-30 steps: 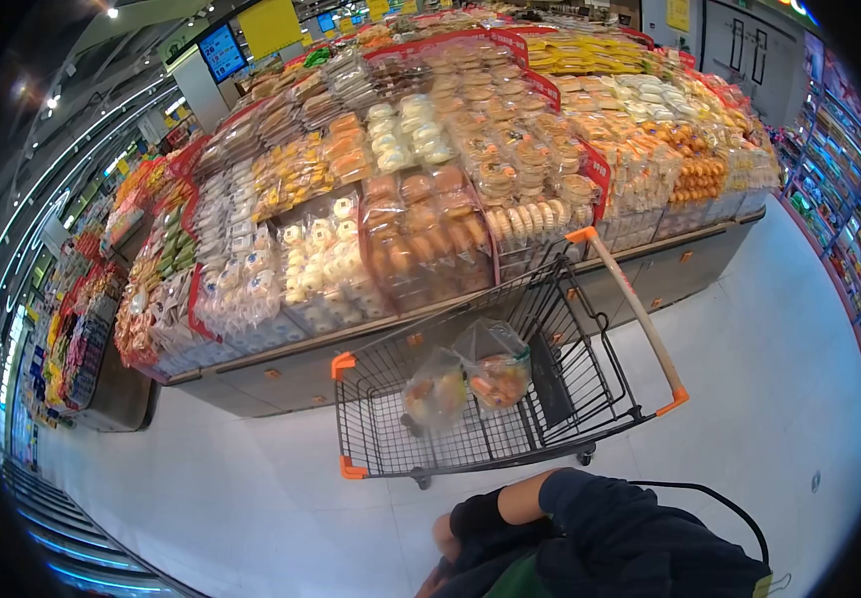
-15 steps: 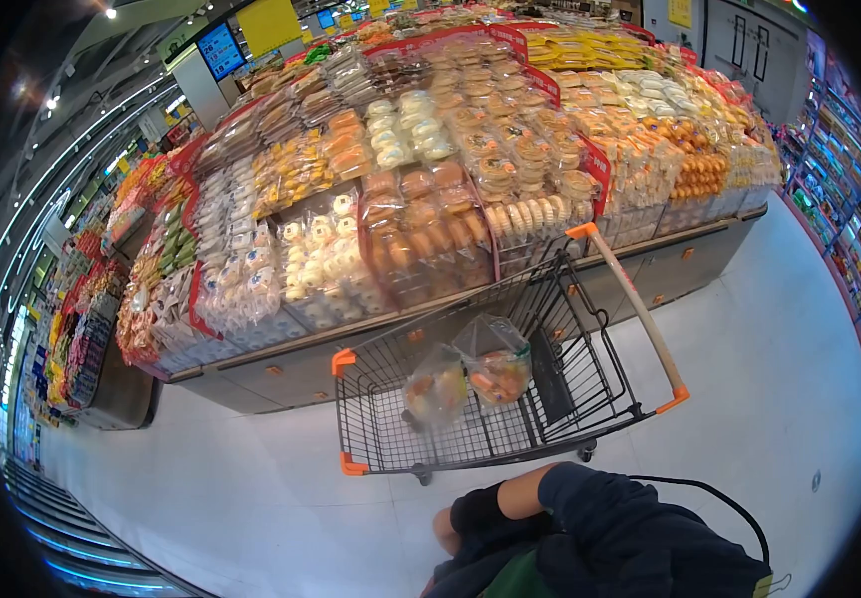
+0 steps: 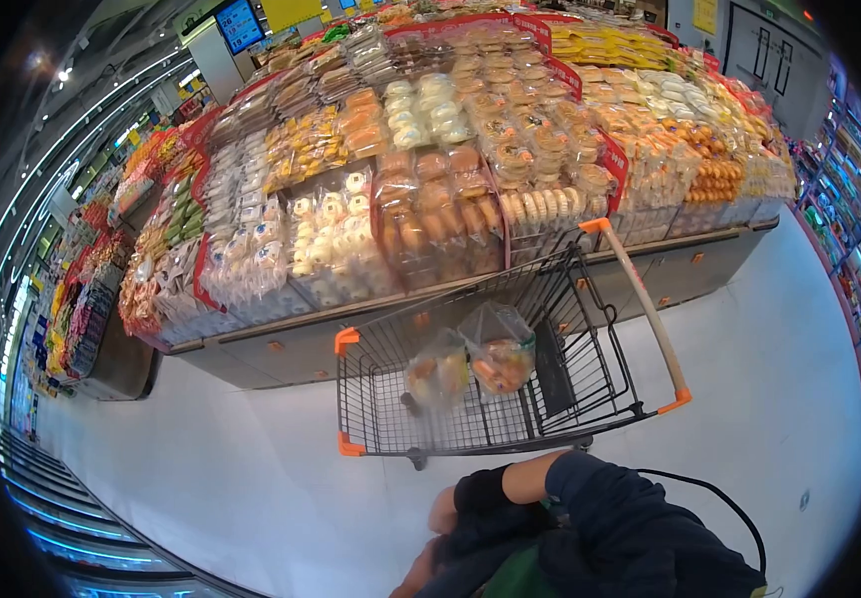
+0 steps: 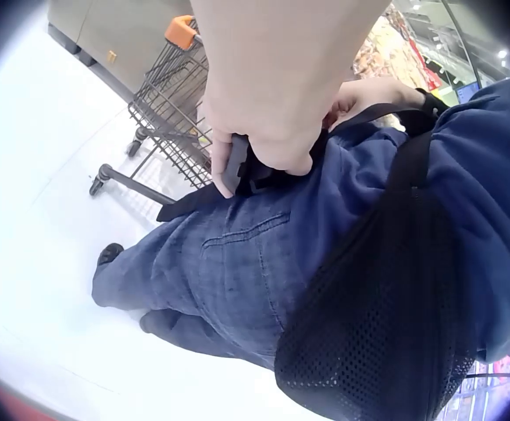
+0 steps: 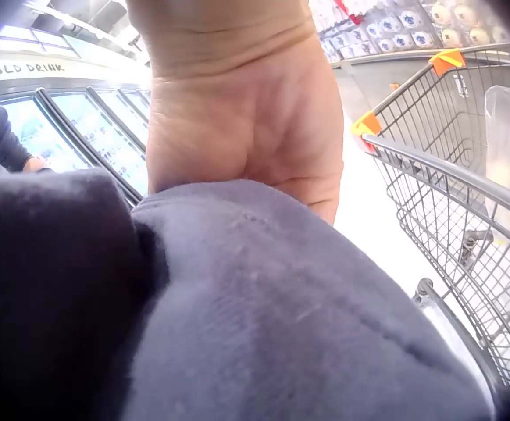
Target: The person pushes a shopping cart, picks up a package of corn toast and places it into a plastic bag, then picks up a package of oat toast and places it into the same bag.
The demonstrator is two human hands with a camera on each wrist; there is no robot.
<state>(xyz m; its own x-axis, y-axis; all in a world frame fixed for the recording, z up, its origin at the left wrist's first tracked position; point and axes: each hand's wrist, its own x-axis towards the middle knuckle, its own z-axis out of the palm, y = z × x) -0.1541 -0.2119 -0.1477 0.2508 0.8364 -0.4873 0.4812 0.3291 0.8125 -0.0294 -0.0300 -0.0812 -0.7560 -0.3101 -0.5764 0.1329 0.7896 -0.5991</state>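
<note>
At the person's waist, the left hand (image 4: 255,114) bends over a dark plastic piece (image 4: 236,163), holding it between fingers and thumb beside a black strap (image 4: 386,110). Close beyond it, the right hand (image 4: 369,92) reaches the same strap, its fingertips covered by the left hand. In the right wrist view, dark cloth (image 5: 263,289) covers the fingers of the right hand (image 5: 246,132), leaving the palm heel and wrist showing. In the head view, the right hand (image 3: 443,510) wears a black wristband, with the left hand (image 3: 418,571) below it. A black mesh bag (image 4: 369,324) hangs against the body.
A wire shopping cart (image 3: 380,399) with orange corners stands before the person, carrying two clear bags of food (image 3: 503,364). Behind it runs a long counter (image 3: 241,367) stacked with packaged baked goods. Fridges (image 5: 84,132) and another person's sleeve (image 5: 0,123) appear in the right wrist view.
The head view has tilted slightly downward, so the counter sits higher. The left hand shows more at the lower edge. Cart and bags keep their places.
</note>
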